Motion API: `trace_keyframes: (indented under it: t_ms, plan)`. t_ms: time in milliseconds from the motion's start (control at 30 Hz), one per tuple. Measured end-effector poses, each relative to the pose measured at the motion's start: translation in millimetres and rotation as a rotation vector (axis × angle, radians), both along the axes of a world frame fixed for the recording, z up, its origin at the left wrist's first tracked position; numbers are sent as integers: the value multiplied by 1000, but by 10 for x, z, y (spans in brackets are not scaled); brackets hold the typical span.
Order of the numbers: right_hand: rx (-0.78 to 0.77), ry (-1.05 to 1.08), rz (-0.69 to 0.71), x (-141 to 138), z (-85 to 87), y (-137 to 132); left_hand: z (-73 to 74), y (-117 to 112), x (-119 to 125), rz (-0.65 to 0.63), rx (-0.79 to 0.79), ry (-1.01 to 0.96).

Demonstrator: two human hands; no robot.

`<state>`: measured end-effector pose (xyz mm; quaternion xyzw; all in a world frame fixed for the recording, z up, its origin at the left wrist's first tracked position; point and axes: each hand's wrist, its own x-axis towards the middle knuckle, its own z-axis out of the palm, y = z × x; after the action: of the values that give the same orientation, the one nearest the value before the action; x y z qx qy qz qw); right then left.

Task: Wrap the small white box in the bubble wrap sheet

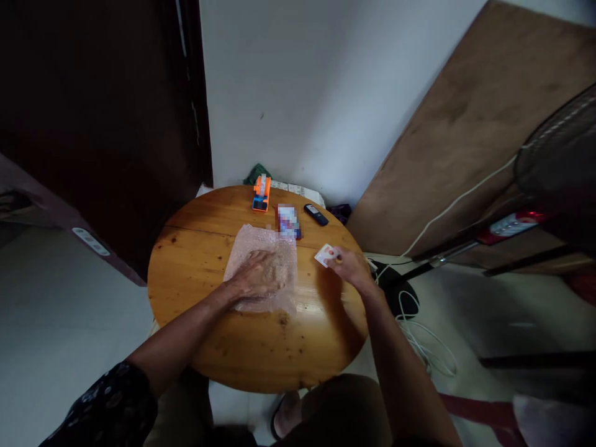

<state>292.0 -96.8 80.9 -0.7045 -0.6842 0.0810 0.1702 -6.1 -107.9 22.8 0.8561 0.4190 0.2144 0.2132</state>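
Observation:
My left hand (257, 275) lies flat with fingers spread on a sheet of clear bubble wrap (265, 248) in the middle of a round wooden table (223, 347). My right hand (350, 267) is closed in a pinch on a small white card or packet (325, 254) with red markings, held just above the table's right side.
At the table's far edge lie an orange tape dispenser (261, 194), a small printed box (288, 222) and a black remote (316, 215). A dark door (102, 112) stands left, a leaning wooden board (465, 136) and a fan (559, 161) right, with white cables (419, 335) on the floor.

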Motion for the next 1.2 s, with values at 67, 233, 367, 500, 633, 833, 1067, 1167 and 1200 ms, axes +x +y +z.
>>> trace_keyframes:
  t_ms: [67, 233, 367, 500, 633, 833, 1067, 1167, 1200]
  plan:
    - [-12, -64, -44, 14, -92, -33, -12, -24, 18, -11, 59, 75]
    - [224, -4, 103, -321, 27, -190, -31, -59, 25, -23, 133, 110]
    - [215, 52, 505, -874, 2, -138, -6, -65, 41, -8, 126, 101]
    - [169, 1, 542, -1200, -259, 63, 37, -28, 24, 30, 117, 19]
    - [71, -127, 390, -1224, -451, 113, 56, 33, -56, 205, 143, -8]
    - [52, -195, 325, -1234, -445, 20, -31, 58, -128, 249, 114, 206]
    - [50, -278, 228, -1200, -470, 21, -36, -21, -93, 303, 100, 270]
    - [60, -298, 209, -1183, -478, 19, 43, -72, -83, 322, 88, 306]
    - [66, -300, 209, -1179, -476, 20, 67, -85, -84, 317, 86, 318]
